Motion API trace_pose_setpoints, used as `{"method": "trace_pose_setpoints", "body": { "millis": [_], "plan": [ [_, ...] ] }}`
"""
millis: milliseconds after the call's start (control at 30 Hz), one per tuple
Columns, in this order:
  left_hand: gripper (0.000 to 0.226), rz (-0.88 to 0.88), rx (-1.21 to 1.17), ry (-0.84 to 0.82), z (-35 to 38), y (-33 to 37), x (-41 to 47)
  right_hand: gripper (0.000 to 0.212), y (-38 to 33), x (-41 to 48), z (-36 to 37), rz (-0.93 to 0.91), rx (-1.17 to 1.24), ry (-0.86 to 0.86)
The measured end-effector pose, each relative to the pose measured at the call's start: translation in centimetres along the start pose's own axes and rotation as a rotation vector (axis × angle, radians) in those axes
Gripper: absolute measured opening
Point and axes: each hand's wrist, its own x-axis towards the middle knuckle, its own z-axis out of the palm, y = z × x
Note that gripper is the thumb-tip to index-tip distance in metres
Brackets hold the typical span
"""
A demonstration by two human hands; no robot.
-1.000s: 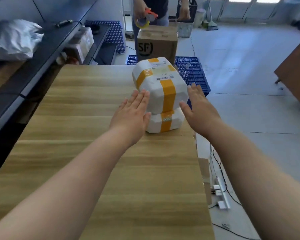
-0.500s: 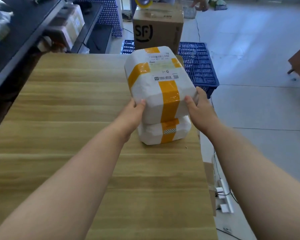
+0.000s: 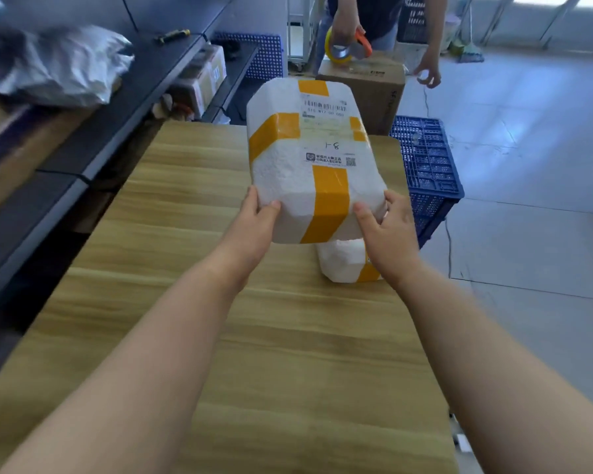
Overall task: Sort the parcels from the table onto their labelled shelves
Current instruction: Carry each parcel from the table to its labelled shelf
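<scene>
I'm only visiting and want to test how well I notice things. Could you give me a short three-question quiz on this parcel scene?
1. True or false: the left hand and the right hand both grip the large white parcel.
2. Its tape is: A green, B orange-yellow, C black?
3. Fill in the number: ___ other white parcel lies on the wooden table.
Key: 1 true; 2 B; 3 one.
</scene>
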Motion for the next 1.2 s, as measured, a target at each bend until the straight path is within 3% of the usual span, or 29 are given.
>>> {"method": "trace_pose_setpoints", "body": {
  "millis": [367, 633, 933, 1133, 1200],
  "plan": [
    [0.057, 0.030, -0.014, 0.321, -17.5, -3.1, -25.4, 0.060, -8.8, -22.6, 12.1, -0.169, 0.132, -0.169],
    [0.063, 0.015, -0.077, 0.711, -28.8, -8.5, -49.0, 0.063, -13.8, -45.7, 20.8, -0.286, 0.341, -0.439],
    [0.060, -0.014, -0.128, 1.147, -33.1, -12.9, -70.2, 0.059, -16.5, -64.5, 25.5, -0.459, 0.406, -0.859],
    [0.085, -0.004, -0.200, 1.438, -32.1, -14.7, -80.8, 0.051, -17.2, -73.5, 27.5, -0.559, 0.427, -1.199],
    [0.083, 0.009, -0.182, 1.558, -31.3, -15.0, -83.9, 0.048, -17.6, -76.5, 28.0, -0.591, 0.444, -1.309]
  ]
}}
